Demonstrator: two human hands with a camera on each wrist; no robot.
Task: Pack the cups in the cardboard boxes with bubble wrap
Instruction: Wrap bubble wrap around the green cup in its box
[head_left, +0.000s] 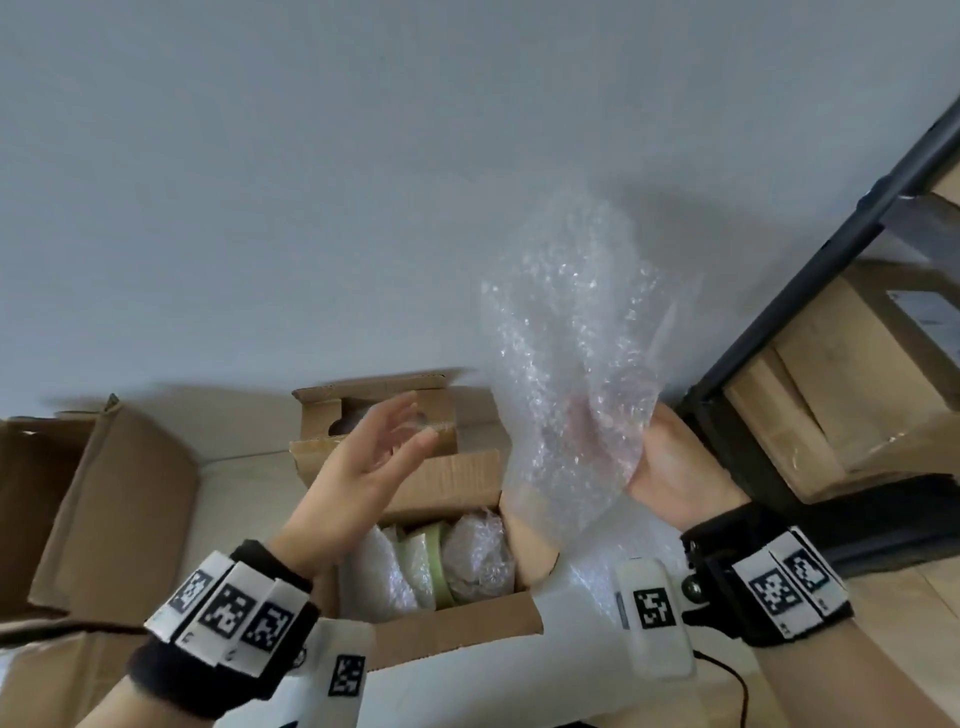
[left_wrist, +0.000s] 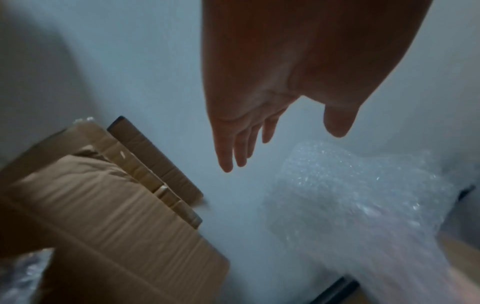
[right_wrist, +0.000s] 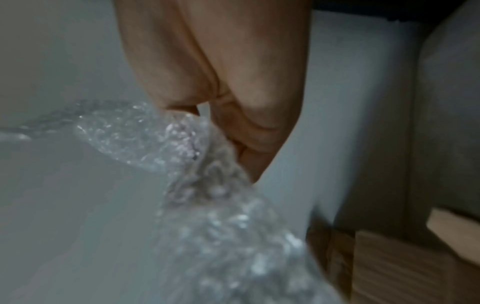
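Bubble wrap (head_left: 571, 364): crinkled clear sheet, pinched in right hand (head_left: 675, 467).
Left hand (head_left: 374, 457): fingers spread, apart.
Cardboard box (head_left: 457, 629): open, probably wrapped cups inside.

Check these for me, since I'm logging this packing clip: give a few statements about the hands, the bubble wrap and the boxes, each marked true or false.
1. The right hand holds a sheet of bubble wrap raised in the air. True.
2. The left hand grips a cup. False: its fingers are straight and hold nothing.
3. The open cardboard box below the hands already holds bubble-wrapped items. True.
4. The box at far left is taped shut. False: its flaps stand open.
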